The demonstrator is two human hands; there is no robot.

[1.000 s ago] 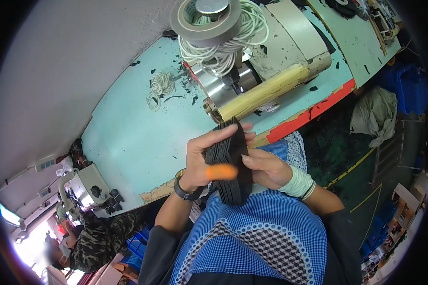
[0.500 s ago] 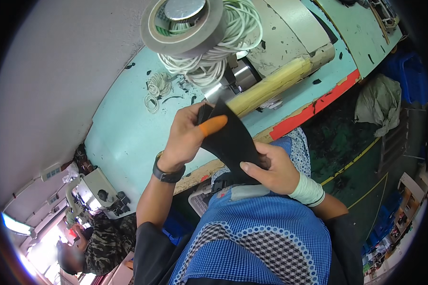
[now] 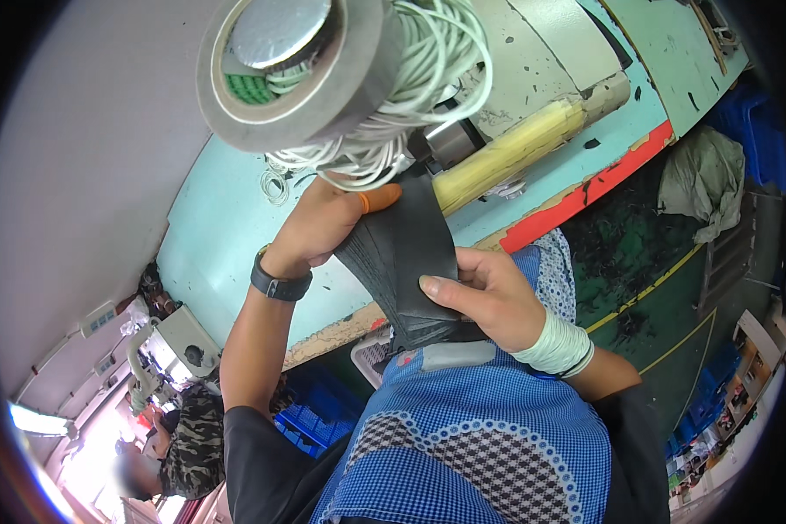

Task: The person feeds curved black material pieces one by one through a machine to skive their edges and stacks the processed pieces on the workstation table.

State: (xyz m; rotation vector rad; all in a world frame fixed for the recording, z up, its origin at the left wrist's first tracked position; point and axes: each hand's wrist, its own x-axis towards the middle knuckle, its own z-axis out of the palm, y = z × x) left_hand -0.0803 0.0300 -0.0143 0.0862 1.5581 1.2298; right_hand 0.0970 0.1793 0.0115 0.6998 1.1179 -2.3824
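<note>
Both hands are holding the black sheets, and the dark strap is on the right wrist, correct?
Not quite: the head view shows the dark strap on the left wrist. The left hand and right hand do hold the black sheets.

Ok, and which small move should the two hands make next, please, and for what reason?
Perhaps the left hand could ease one of the black sheets free. They are fanned, so several left edges show separately; the hand's orange finger cover lies near their upper end; and the right hand grips them at the right edge, which should steady the rest.
</note>
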